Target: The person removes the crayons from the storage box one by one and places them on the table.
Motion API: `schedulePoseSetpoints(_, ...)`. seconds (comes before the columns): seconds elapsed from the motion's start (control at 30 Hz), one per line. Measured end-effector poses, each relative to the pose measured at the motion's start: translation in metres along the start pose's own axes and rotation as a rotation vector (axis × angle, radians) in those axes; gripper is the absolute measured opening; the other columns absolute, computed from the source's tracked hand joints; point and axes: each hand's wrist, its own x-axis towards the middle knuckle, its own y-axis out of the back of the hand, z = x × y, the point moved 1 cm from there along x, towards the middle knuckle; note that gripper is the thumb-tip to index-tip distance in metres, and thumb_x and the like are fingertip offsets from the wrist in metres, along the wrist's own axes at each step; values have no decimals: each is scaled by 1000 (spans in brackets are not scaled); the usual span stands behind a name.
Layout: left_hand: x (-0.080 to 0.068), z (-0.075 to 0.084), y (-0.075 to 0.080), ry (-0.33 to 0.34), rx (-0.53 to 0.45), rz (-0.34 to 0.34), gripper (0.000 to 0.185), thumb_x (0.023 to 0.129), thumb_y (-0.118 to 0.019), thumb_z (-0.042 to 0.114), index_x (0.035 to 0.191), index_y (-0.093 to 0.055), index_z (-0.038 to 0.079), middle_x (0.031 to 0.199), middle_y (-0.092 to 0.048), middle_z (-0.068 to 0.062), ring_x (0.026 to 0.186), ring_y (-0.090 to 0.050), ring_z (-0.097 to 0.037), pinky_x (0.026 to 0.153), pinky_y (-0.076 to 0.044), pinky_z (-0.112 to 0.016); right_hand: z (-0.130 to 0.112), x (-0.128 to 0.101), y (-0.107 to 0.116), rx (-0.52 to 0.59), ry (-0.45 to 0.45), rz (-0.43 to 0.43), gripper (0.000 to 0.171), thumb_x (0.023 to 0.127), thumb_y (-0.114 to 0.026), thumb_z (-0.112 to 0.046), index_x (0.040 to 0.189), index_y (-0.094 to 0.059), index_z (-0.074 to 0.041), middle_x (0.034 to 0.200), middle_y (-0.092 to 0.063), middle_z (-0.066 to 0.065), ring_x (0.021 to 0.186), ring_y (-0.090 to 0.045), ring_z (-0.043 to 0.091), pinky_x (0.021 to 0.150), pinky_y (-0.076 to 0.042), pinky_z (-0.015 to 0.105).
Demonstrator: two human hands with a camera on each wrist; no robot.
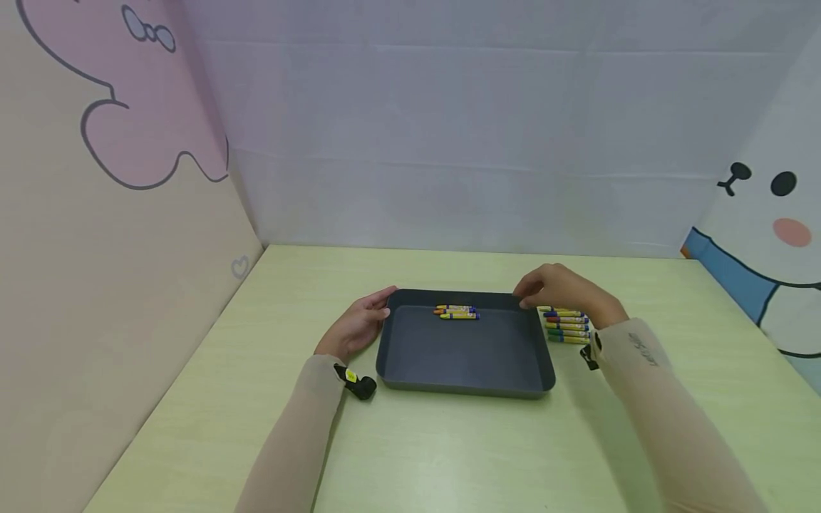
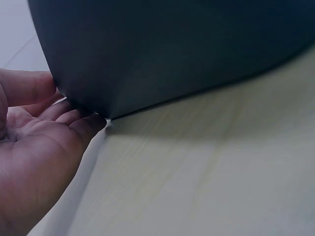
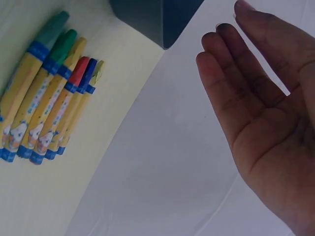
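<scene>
Pale green table [image 1: 449, 456], dark tray [image 1: 462, 356], crayons inside [image 1: 457, 311] lying left-right

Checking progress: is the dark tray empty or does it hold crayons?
Not empty: the tray holds a few crayons by its far wall.

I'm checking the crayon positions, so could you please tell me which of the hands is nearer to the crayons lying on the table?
Right. The right hand hovers open just above the loose crayons beside the tray's right rim. The left hand rests against the tray's far-left corner, across the tray from them.
</scene>
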Motion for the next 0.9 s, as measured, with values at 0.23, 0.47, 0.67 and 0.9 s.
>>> schedulePoseSetpoints(0.23, -1, 1, -1, -3, 0, 2, 59, 98, -36, -10, 153, -20, 3, 163, -5, -8, 149, -2, -18, 106, -30, -23, -11, 13, -4, 15, 37, -11, 28, 90, -65, -13, 115, -68, 0, 112, -69, 18, 100, -66, 27, 87, -53, 44)
schedulePoseSetpoints(0.47, 0, 0, 0, -1, -4, -6, 59, 98, -35, -10, 153, -19, 3, 163, -6, -8, 149, -6, -20, 117, -21, -34, -12, 30, -14, 23, 39, -33, 29, 89, -67, -12, 116, -68, -1, 111, -70, 14, 102, -66, 27, 87, -53, 42)
schedulePoseSetpoints(0.67, 0, 0, -1, -11, -22, -8, 59, 98, -34, -11, 153, -18, 2, 163, -5, -9, 149, -4, -21, 119, -14, -40, -15, 39, -25, 42, 45, -51, 28, 89, -67, -11, 116, -68, -2, 112, -69, 15, 101, -65, 25, 87, -53, 42)
schedulePoseSetpoints(0.9, 0, 0, -1, -6, -22, -4, 59, 98, -33, -11, 153, -19, 3, 163, -5, -8, 150, -2, -20, 120, -13, -39, -21, 49, -37, 45, 67, -61, 25, 87, -68, -7, 112, -70, -3, 108, -70, 13, 98, -66, 25, 86, -53, 40)
